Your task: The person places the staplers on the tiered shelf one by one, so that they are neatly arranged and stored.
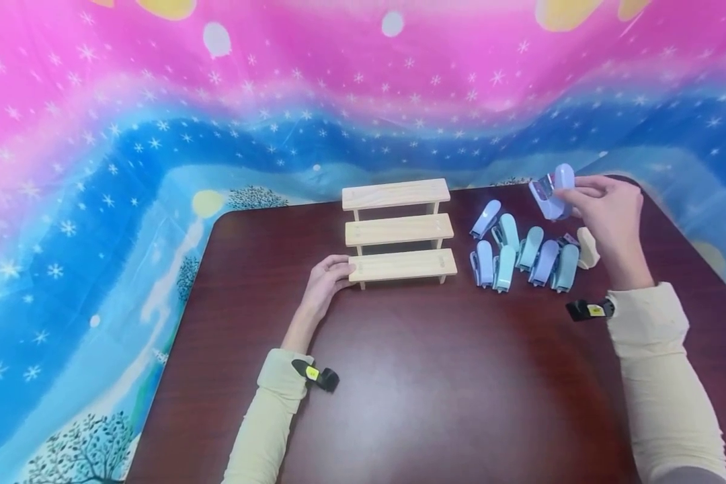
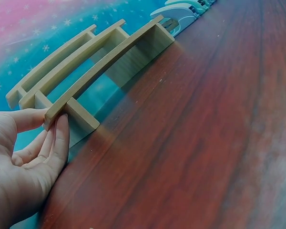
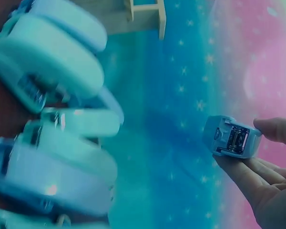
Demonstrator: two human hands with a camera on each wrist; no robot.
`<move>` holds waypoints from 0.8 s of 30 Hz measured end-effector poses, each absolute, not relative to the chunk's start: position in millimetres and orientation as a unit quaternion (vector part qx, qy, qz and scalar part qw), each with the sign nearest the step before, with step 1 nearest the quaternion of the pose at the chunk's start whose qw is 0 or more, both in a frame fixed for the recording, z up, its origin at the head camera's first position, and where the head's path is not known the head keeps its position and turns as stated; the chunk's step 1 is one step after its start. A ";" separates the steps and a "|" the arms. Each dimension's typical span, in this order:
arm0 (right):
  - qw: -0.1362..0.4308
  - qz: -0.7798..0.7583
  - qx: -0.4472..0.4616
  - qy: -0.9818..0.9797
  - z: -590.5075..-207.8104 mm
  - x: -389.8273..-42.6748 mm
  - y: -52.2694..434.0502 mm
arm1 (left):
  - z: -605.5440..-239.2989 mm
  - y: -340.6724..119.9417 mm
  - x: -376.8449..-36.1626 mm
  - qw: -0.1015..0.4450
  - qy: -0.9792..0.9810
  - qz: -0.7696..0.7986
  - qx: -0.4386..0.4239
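Observation:
A pale wooden three-step rack (image 1: 399, 230) stands on the table. My left hand (image 1: 327, 282) is at the left end of its lowest board (image 1: 402, 265). In the left wrist view the left thumb and fingers (image 2: 62, 138) pinch that board's end, just by its leg. Up at the right, my right hand (image 1: 611, 208) grips a lavender stapler (image 1: 553, 191) raised above the table; its metal-fitted end (image 3: 236, 140) shows in the right wrist view. Below and left of that hand, several lavender and mint staplers (image 1: 529, 249) stand close together, and a cream one (image 1: 588, 249) is partly hidden behind the wrist.
The dark red-brown wooden table (image 1: 399, 376) reaches back to a pink and blue patterned cloth (image 1: 314, 114), which hangs behind and along its left side. The stapler cluster is just right of the rack. Each wrist has a black camera strap (image 1: 317, 375).

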State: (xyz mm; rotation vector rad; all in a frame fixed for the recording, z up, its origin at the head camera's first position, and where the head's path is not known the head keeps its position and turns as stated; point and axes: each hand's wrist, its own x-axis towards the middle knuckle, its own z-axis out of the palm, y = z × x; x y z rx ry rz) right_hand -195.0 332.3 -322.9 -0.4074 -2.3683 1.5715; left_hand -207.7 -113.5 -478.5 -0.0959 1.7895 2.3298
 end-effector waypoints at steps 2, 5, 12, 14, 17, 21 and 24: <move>0.131 0.544 -0.142 -0.817 -320.1 -200.3 323.5 | -478.5 -113.7 -207.9 0.099 0.604 0.790 -0.032; 0.125 0.541 -0.145 -0.819 -317.8 -208.7 310.5 | -478.4 -113.7 -208.1 0.099 0.603 0.791 -0.035; 0.110 0.544 -0.129 -0.822 -319.5 -224.7 278.4 | -477.7 -114.5 -207.4 0.099 0.605 0.789 -0.035; 0.109 0.552 -0.120 -0.818 -320.4 -229.3 268.2 | -478.1 -114.7 -207.3 0.098 0.604 0.790 -0.035; 0.111 0.565 -0.108 -0.810 -321.2 -236.4 254.4 | -478.3 -114.4 -206.9 0.095 0.605 0.790 -0.029; 0.110 0.568 -0.102 -0.809 -324.7 -246.4 238.9 | -478.4 -113.7 -206.6 0.094 0.605 0.790 -0.021; 0.109 0.557 -0.095 -0.818 -325.6 -252.7 227.7 | -477.5 -114.1 -207.5 0.093 0.606 0.790 -0.018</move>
